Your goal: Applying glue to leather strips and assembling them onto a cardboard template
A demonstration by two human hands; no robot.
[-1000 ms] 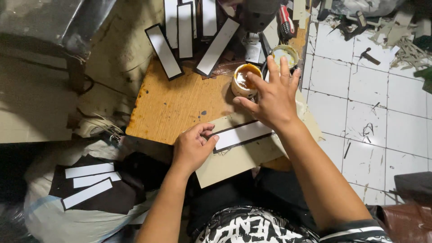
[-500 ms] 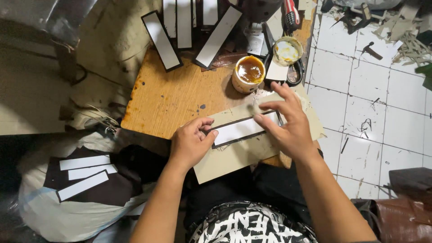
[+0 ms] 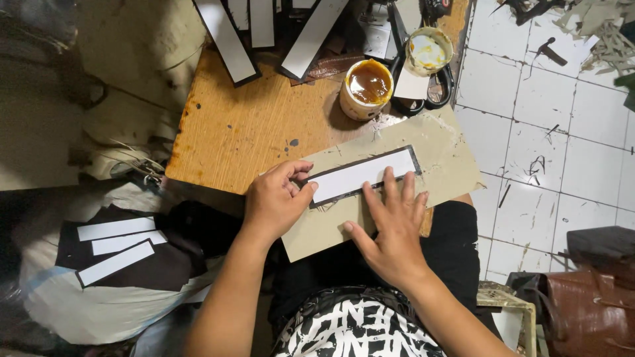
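Head view: left hand (image 3: 274,201) pinches one end of a white strip with a dark border (image 3: 362,175), while right hand (image 3: 391,231) lies flat, fingers spread, fingertips at its lower edge. It lies on a beige card (image 3: 436,168) overhanging the wooden tabletop's (image 3: 245,125) near edge; an open pot of amber glue (image 3: 368,86) stands beyond.

A white strip with a dark border (image 3: 362,175) is pinched at its near end by the left hand (image 3: 278,203) and pressed along its lower edge by the flat right hand (image 3: 391,228) on a cardboard sheet (image 3: 443,155), near an open glue pot (image 3: 366,88).
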